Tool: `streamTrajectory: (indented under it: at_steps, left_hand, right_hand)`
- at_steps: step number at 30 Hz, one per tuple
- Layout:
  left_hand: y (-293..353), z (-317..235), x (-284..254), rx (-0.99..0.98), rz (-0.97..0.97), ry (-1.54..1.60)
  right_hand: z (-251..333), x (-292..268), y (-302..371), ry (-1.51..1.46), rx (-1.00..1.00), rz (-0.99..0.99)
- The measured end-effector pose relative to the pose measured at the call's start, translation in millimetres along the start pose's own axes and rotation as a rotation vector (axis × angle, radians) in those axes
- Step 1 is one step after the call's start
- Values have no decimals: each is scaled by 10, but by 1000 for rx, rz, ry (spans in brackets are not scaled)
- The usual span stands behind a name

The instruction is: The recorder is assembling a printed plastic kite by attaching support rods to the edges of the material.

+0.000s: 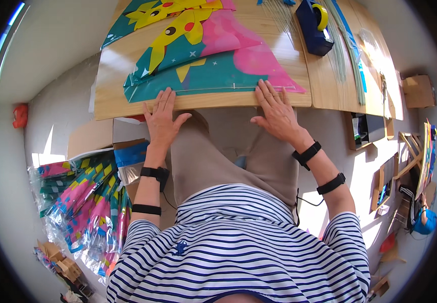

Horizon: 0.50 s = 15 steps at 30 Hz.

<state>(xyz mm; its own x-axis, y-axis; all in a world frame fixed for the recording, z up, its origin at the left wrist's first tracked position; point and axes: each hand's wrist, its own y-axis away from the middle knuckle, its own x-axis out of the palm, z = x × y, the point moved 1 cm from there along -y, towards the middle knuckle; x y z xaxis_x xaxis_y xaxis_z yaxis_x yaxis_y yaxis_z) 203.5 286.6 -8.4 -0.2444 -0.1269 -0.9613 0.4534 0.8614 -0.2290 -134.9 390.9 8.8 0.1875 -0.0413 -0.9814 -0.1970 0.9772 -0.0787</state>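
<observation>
A kite (213, 70) of thin teal and pink plastic, printed with a yellow cartoon figure, lies flat along the near edge of the wooden table. Along its near edge runs a thin pale rod (203, 90) with a small white fitting partway. My left hand (163, 116) rests on that edge at the left, fingers stretched out and thumb apart. Farther right, my right hand (276, 113) lies flat on the pink end, its fingertips over the rod's line. Neither hand grips anything. Another part of the yellow print shows on folded plastic farther back.
A dark blue tape dispenser (317, 38) with yellow tape stands at the back right, beside bundled thin rods (347, 55). Bagged colourful kites (90, 202) fill the lower left, near a cardboard box (92, 139). Another person (423, 219) is at the far right.
</observation>
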Motion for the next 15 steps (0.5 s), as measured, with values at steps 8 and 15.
streamTrajectory:
  at_steps: [8, 15]
  left_hand:
    - [-74, -87, -36, -19, 41, 33]
    - [-181, -408, -216, 113, -66, 181]
  right_hand:
    - [-734, 3, 518, 76, 396, -106]
    - [-1949, -662, 63, -388, 749, -687]
